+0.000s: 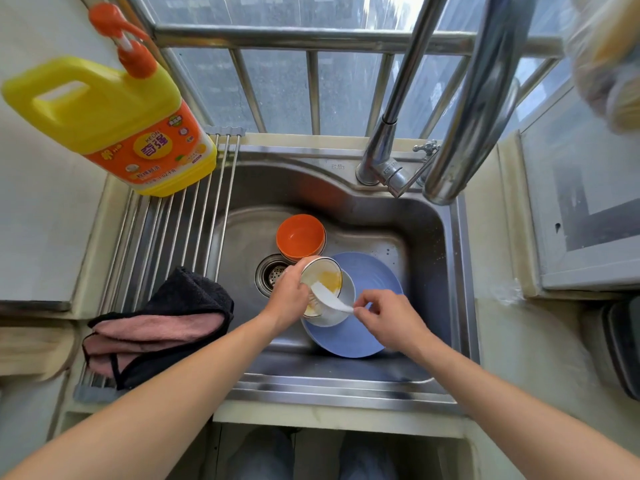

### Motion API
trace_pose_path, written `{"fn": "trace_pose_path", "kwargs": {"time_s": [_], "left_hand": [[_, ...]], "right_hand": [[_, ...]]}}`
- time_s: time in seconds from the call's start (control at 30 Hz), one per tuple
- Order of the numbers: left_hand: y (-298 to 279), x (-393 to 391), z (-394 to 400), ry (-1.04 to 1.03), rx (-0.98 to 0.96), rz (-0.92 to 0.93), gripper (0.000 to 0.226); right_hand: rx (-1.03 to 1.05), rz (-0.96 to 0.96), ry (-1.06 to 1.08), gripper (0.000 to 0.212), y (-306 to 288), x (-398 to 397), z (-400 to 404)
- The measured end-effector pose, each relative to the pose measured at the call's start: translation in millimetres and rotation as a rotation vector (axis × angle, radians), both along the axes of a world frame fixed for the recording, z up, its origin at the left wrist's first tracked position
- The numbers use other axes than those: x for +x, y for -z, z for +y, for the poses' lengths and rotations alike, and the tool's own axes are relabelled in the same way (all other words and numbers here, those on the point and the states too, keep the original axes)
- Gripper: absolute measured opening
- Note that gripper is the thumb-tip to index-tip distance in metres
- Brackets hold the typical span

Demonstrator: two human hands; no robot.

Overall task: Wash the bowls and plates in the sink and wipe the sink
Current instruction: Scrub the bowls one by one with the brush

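Observation:
In the steel sink (374,223) my left hand (289,297) grips a white bowl (322,277) with yellow residue inside, tilted on its side. My right hand (388,317) pinches the handle end of a white spoon (330,297) whose scoop lies in that bowl. Under them a second white bowl (341,311) rests on a blue plate (367,306). Orange bowls (300,237), stacked, stand behind, near the drain (272,273).
A yellow detergent bottle (110,116) stands on the roll-up drying rack (166,230) at the left. A black-and-pink cloth (156,323) lies on the rack's near end. The faucet (460,116) arches over the sink's back right. Window bars (311,39) stand behind.

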State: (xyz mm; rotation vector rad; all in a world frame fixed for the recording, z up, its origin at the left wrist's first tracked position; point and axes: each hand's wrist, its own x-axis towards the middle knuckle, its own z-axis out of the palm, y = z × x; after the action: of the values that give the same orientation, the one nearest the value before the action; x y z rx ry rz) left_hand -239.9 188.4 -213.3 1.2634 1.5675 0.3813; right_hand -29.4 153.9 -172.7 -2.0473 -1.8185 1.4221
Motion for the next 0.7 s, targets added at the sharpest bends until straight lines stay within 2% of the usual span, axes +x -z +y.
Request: {"fn": "trace_pose_path", "kwargs": {"time_s": [0.03, 0.07, 0.1, 0.17, 0.2, 0.23, 0.27, 0.33, 0.37, 0.4, 0.43, 0.47, 0.5, 0.53, 0.57, 0.63, 0.7], "left_hand": [[0, 1, -2, -0.002, -0.022, -0.004, 0.073], [-2, 3, -3, -0.018, -0.058, -0.029, 0.072], [-2, 4, -3, -0.044, -0.098, -0.075, 0.072], [-3, 3, 1, -0.074, -0.163, -0.135, 0.073], [-4, 2, 3, -0.070, -0.187, -0.139, 0.074], [-4, 1, 4, -0.055, -0.195, -0.128, 0.074], [-5, -1, 5, -0.046, -0.195, -0.114, 0.072], [-6, -3, 4, -0.066, -0.180, -0.118, 0.067], [-6, -3, 4, -0.074, -0.175, -0.123, 0.065], [-6, -1, 4, -0.067, -0.173, -0.117, 0.064], [-7, 1, 4, -0.055, -0.170, -0.111, 0.063], [-8, 3, 3, -0.044, -0.191, -0.105, 0.060], [-6, 4, 3, -0.043, -0.223, -0.097, 0.056], [-9, 5, 3, -0.050, -0.257, -0.085, 0.051], [-9, 5, 3, -0.070, -0.275, -0.069, 0.047], [-9, 2, 9, -0.079, -0.237, 0.044, 0.047], [-9, -1, 11, -0.025, -0.186, 0.220, 0.049]], "right_hand": [[0.181, -0.207, -0.171, 0.003, 2, 0, 0], [0.327, -0.415, -0.340, 0.011, 0, -2, 0], [0.379, -0.496, -0.436, 0.026, -3, -3, 0], [0.467, -0.477, -0.500, 0.037, -1, -7, -3], [0.434, -0.457, -0.520, 0.031, 1, -11, -11], [0.334, -0.385, -0.415, 0.017, 4, -12, -16], [0.138, -0.229, -0.259, 0.003, 1, -14, -16], [-0.085, 0.057, -0.010, 0.012, 4, -13, -11], [-0.095, 0.070, -0.016, 0.013, 9, -11, -9], [-0.071, 0.028, -0.043, 0.012, 8, -10, -5], [0.029, -0.104, -0.142, 0.009, 7, -9, -3], [0.172, -0.263, -0.238, 0.005, 7, -9, -2], [0.334, -0.401, -0.344, 0.011, 5, -11, -1], [0.421, -0.461, -0.454, 0.023, 2, -13, -2], [0.420, -0.500, -0.518, 0.034, -1, -13, -3], [0.497, -0.543, -0.488, 0.045, 5, -9, -7], [0.525, -0.528, -0.438, 0.044, 9, -2, -9]]}}
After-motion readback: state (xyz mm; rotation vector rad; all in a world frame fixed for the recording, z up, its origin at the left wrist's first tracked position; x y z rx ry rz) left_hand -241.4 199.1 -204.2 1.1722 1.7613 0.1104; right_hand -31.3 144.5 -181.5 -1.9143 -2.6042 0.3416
